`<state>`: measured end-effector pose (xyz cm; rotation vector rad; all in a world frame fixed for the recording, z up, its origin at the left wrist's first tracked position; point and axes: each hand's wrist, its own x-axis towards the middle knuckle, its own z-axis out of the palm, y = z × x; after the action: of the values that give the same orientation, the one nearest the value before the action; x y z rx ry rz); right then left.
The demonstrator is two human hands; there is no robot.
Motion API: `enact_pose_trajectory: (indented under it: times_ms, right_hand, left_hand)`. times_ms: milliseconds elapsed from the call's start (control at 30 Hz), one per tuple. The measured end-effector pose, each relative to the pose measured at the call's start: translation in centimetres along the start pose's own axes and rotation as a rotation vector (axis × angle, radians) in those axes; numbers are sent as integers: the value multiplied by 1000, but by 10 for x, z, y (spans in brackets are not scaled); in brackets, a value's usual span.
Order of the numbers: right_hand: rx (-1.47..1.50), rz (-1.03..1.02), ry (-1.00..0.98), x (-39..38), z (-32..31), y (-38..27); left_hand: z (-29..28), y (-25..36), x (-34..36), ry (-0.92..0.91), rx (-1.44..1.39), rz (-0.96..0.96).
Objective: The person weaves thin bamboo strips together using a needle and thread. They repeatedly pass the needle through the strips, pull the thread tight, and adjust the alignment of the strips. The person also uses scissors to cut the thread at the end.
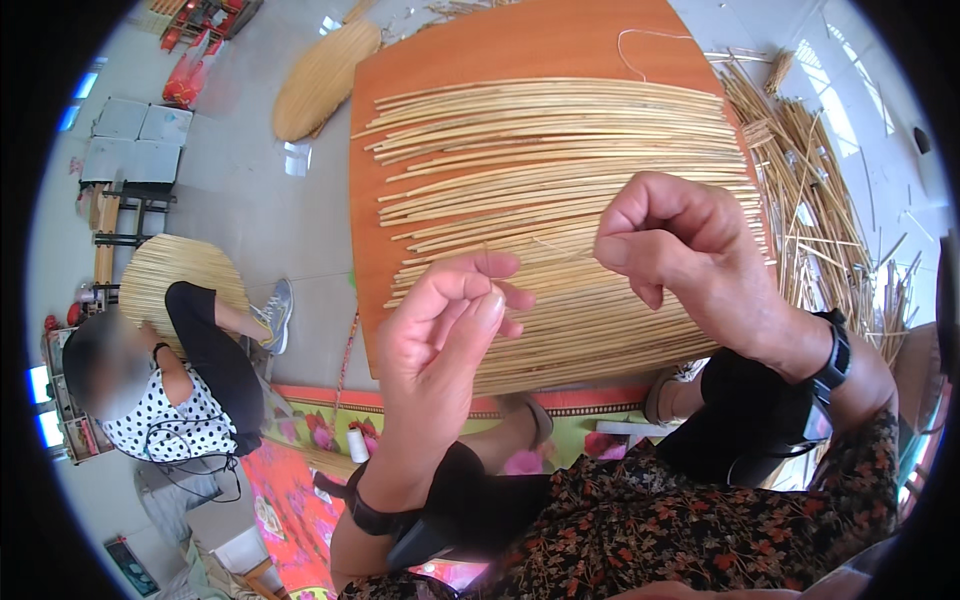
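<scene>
Pale straw-coloured stalks (560,145) lie side by side in a broad layer across an orange-brown board (520,45). Over the near part of the layer, my right hand (690,250) is closed, thumb pressed against the bent index finger. A thin needle-like thing (555,246) shows as a faint line beside those fingertips. Facing it is my left hand (445,325), its fingers curled and the thumb drawn in toward them; whatever is pinched there is too fine to make out. A white thread (622,50) loops over the board's far right corner.
Loose stalks (810,180) are heaped along the board's right side. At the far left, an oval stalk mat (325,80) rests on the floor. Another person sits at left with a round stalk mat (185,285). A white thread spool (357,445) stands near my left forearm.
</scene>
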<state>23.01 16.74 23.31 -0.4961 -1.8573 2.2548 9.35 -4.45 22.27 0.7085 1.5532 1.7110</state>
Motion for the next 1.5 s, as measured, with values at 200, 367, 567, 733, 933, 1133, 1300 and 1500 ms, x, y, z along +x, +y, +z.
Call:
enact_pose_trajectory:
  times_ms: [200, 367, 567, 733, 933, 1133, 1300, 1500]
  right_hand:
    - [6, -78, 6, -3, 16, 0]
    - [101, -98, 59, -4, 27, 5]
    - [59, -154, 18, -11, 34, 1]
    - [-12, -236, 17, -15, 30, -4]
    - [-32, -296, 0, -15, 30, -3]
    - [-51, -232, 16, -16, 28, -6]
    - [8, -208, -12, -16, 29, -4]
    - [58, -177, -50, -16, 27, -5]
  left_hand:
    - [18, 4, -5, -18, -71, 49]
    - [27, 6, -6, -37, 13, 97]
    - [28, 4, -3, -94, 84, 131]
    - [32, 10, -3, -99, 109, 137]
    - [29, 10, -1, -133, 159, 141]
    - [37, 17, 2, -81, -10, 190]
    - [31, 16, 6, -73, 87, 360]
    - [32, 16, 8, 8, 343, 601]
